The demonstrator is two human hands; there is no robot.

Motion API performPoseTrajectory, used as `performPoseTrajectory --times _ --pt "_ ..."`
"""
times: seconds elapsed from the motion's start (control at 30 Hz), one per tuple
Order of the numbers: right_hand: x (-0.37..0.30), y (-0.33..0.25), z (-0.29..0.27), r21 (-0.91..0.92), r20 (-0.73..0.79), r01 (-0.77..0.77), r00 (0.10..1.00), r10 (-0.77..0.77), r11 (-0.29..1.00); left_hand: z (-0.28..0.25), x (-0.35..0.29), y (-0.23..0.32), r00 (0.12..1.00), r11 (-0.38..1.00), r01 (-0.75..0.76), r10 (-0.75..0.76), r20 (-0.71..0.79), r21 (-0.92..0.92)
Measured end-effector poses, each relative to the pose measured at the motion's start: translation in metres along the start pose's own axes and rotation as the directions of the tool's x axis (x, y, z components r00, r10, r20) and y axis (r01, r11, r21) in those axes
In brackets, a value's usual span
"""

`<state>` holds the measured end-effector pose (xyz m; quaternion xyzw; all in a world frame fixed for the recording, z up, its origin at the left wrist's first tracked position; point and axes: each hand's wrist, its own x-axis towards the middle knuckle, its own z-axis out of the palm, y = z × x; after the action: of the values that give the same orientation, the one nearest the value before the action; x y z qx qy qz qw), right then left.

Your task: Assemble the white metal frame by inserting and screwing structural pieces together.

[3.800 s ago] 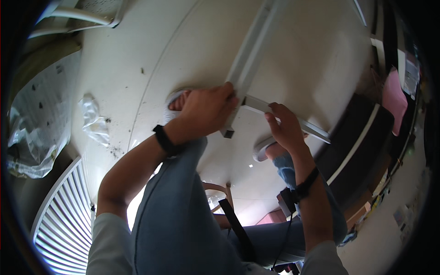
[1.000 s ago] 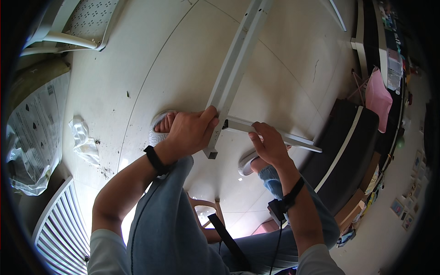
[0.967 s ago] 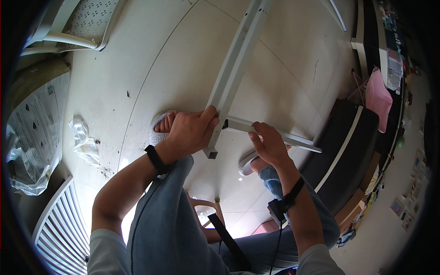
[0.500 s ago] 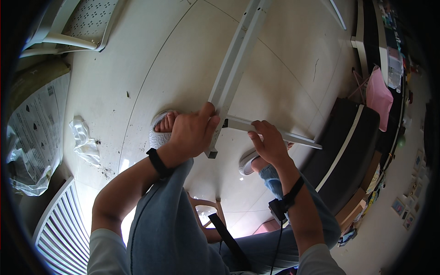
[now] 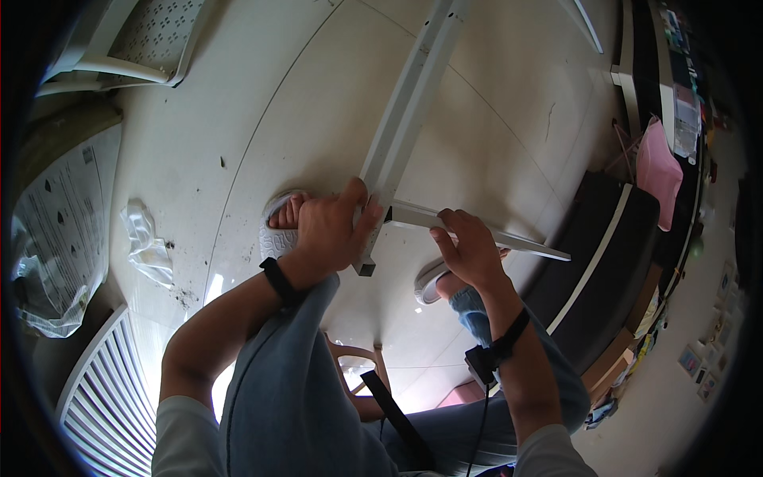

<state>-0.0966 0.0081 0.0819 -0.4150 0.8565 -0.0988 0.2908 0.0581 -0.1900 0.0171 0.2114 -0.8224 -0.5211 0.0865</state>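
A long white metal bar (image 5: 407,111) runs from the far edge of the view toward me, its open square end between my knees. My left hand (image 5: 327,229) grips it near that end, with the index finger raised along its side and the thumb smeared by motion. Just beyond that hand a thinner white crossbar (image 5: 517,242) meets the long bar at a dark joint and stretches right. My right hand (image 5: 469,245) curls around the crossbar, thumb on the near side and fingers over the top; some fingertips are hidden.
A dark sofa (image 5: 594,246) with a pale stripe stands to the right, a pink cloth (image 5: 658,175) beyond it. On the left are a large plastic-wrapped package (image 5: 67,215), a crumpled white bag (image 5: 145,242) and a slatted chair back (image 5: 111,397). A white chair (image 5: 131,67) stands far left.
The crossbar's right end has shifted slightly to the right and nearer me. My left thumb and fingers have moved a little on the long bar. My right hand has hardly moved.
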Motion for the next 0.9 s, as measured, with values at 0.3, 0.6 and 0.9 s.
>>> performPoseTrajectory --times 0.3,0.6,0.9 --pt "0.001 -0.003 0.003 0.025 -0.035 0.027 0.999 -0.026 0.999 0.003 -0.005 -0.009 0.993 0.996 0.076 -0.08 0.083 0.046" --pt "0.004 -0.006 0.001 0.029 -0.008 0.01 1.0 -0.01 1.0 -0.003 -0.008 -0.012 0.991 0.998 0.045 -0.04 0.129 -0.035" --pt "0.003 -0.007 0.0 0.049 0.049 -0.036 0.998 0.034 0.998 -0.005 -0.005 -0.002 0.999 0.983 0.039 -0.034 0.036 -0.178"
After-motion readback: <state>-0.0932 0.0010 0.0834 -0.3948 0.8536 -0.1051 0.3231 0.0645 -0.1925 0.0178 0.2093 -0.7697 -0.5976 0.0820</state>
